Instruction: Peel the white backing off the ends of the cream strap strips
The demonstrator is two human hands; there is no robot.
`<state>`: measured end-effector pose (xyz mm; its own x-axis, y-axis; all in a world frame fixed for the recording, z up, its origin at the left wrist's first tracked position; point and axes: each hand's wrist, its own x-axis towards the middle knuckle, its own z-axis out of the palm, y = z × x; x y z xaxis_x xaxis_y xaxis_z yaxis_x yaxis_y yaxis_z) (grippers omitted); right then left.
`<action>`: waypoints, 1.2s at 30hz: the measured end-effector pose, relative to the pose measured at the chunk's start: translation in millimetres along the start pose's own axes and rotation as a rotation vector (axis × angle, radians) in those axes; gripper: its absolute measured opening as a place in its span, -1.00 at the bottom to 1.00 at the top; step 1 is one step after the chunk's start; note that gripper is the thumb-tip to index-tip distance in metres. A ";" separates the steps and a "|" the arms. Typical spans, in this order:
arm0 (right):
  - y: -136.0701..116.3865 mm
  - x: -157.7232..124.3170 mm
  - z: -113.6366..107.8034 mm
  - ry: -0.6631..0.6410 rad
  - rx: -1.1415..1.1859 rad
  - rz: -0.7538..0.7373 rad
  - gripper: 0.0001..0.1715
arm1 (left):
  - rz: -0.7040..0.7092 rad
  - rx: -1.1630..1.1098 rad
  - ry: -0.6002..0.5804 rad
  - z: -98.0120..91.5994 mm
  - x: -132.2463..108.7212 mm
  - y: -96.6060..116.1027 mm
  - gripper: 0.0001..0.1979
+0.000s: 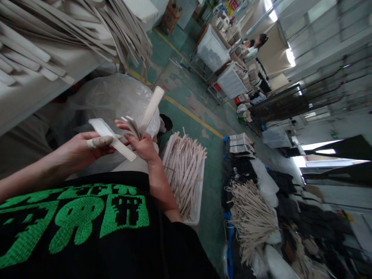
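Left hand (78, 149) of ours grips a white strip (112, 138), right hand (142, 145) clasps upright strips (149, 110), tray (200, 193) at four o'clock.

This is a factory floor or production workshop. The green painted concrete floor (186, 97) carries a yellow lane line (193, 116), worn in patches. At twelve o'clock, wheeled white bins (212, 50) stand beside stacked goods where another person (255, 48) works. At five o'clock a white tray (186, 182) brims with pale flat strips (many more of the same are heaped on the worktable (43, 58) at ten o'clock). Bundles of cream cords (250, 217) lie at four o'clock.
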<state>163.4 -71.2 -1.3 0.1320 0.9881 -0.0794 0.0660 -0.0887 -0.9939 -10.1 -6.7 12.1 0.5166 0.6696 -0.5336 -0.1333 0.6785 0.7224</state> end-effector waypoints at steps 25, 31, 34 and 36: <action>-15.0 -98.9 -66.3 0.292 0.424 0.137 -0.44 | -0.160 -0.287 0.345 -53.0 112.0 -35.5 -0.70; 30.4 -47.3 -19.2 0.191 0.431 0.321 -0.44 | 0.015 -0.216 0.125 -26.9 82.3 -18.7 -0.84; 44.6 -20.2 6.3 0.159 0.380 0.335 -0.47 | 0.095 -0.142 0.005 -14.5 63.6 -16.3 -0.80; 48.3 -9.2 16.9 0.170 0.370 0.356 -0.50 | 0.123 -0.121 -0.011 -7.4 54.7 -14.6 -0.81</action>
<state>148.7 -82.4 -49.8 0.2433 0.8680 -0.4329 -0.3604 -0.3335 -0.8711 13.9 22.3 -30.9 0.4997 0.7467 -0.4390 -0.2964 0.6236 0.7234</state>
